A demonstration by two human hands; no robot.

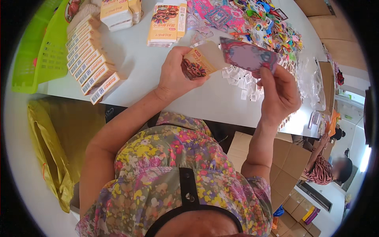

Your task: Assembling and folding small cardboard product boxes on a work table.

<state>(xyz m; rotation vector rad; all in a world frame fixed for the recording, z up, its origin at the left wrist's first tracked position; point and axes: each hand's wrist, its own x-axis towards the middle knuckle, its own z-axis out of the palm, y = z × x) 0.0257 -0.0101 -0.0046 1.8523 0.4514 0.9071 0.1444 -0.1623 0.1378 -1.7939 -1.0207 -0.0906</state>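
Observation:
My left hand point(176, 72) is wrapped round a small yellow-orange carton point(198, 65) with a cartoon figure on its front. The carton's pale end flap point(213, 51) stands raised toward the right. Between the thumb and fingers of my right hand point(279, 91) is a flat card point(248, 56) with a teal and pink patterned border and a plain lilac middle. The card is level with the carton's flap, close to its right side. Small white tags point(239, 77) lie on the table below the card.
A row of filled cartons point(90, 59) stands at the left beside a green basket point(49, 59). Flat cartons point(166, 24) are stacked behind my hands. Colourful small trinkets point(268, 23) and a clear plastic bag point(312, 83) cover the table's right. Another person point(325, 168) is at the far right.

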